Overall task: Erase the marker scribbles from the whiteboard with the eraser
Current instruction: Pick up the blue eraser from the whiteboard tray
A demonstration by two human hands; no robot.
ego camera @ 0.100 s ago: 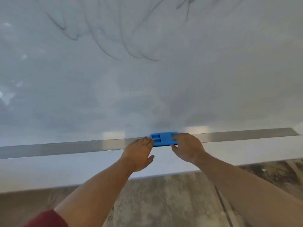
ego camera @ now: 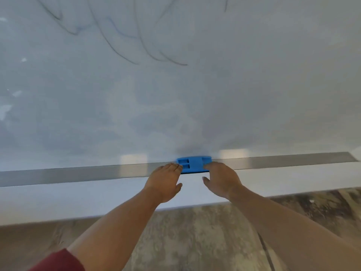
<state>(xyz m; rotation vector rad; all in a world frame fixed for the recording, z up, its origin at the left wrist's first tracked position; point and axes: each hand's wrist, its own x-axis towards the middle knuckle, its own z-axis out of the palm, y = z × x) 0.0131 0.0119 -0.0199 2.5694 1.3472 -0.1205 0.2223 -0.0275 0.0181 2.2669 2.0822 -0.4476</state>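
Note:
A blue eraser (ego camera: 193, 164) lies on the metal ledge (ego camera: 78, 175) along the bottom of the whiteboard (ego camera: 175, 106). Dark marker scribbles (ego camera: 148, 49) loop across the board's upper part, cut off by the top of the view. My left hand (ego camera: 165, 183) reaches in palm down, its fingertips touching the eraser's left end. My right hand (ego camera: 222, 178) has its fingers laid over the eraser's right end. Both thumbs hang below the ledge, apart from the eraser.
Below the ledge runs a white strip of wall or frame (ego camera: 97, 200). Under it is a mottled brown-grey floor (ego camera: 195, 241). The ledge ends at the far right (ego camera: 351, 156). A red sleeve (ego camera: 58, 261) covers my left upper arm.

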